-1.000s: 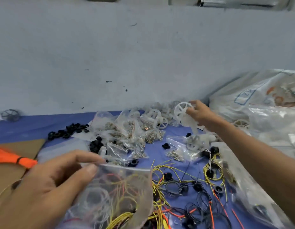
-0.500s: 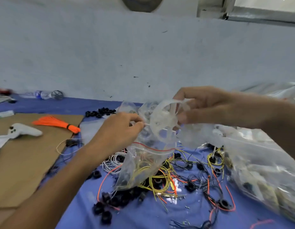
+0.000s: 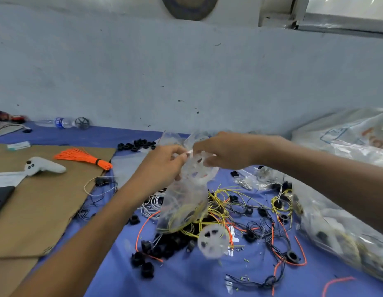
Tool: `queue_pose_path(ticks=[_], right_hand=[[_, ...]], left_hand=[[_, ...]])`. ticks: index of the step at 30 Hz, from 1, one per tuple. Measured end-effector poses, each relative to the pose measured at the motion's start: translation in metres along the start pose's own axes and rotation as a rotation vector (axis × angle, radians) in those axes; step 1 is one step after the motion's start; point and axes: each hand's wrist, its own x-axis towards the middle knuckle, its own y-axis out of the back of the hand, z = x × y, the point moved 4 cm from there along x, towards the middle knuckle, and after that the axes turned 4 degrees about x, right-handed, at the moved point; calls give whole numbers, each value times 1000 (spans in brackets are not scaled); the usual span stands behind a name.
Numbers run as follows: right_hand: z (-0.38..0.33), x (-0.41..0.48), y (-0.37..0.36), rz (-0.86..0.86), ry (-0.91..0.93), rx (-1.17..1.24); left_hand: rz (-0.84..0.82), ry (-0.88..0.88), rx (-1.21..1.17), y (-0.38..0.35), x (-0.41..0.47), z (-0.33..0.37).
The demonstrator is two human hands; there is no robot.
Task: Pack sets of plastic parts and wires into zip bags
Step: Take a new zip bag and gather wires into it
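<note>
The zip bag [image 3: 184, 202], with yellow wires inside, hangs just below both hands. The left hand [image 3: 162, 168] pinches its mouth, seemingly to keep it open, while the right hand [image 3: 225, 153] grips a white plastic wheel [image 3: 197, 172] there, apparently feeding it in. Loose wires [image 3: 261, 224] litter the tabletop [image 3: 186, 281] beneath.

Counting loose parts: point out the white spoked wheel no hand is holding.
The white wheel below the zip bag, over the wires. The other wheel is gripped by the right hand at the bag's mouth.
</note>
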Motion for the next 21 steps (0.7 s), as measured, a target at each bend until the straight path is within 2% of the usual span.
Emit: queue_pose_path(ticks=[3,6,10,12,14,18,21], right_hand=[[16,8,-25,149,-80,41],[31,11,-43,217,-151,123],[50,9,-35,310,-292,646],[50,8,-36,324,-305,775],[44,11,-42,292,-291,764],[34,13,-44,281,-259,518],[21,12,-46,85,-181,505]], left_hand=[[23,54,-19,-3,10,-5],[-67,78,-19,-10,14,-12],[-248,105,-3,-14,13,-22],[-324,106,-48,-15,13,-22],[-357,118,-140,-14,13,-20],[-350,146,-299,-9,12,-17],[-232,142,-315,0,14,-13]])
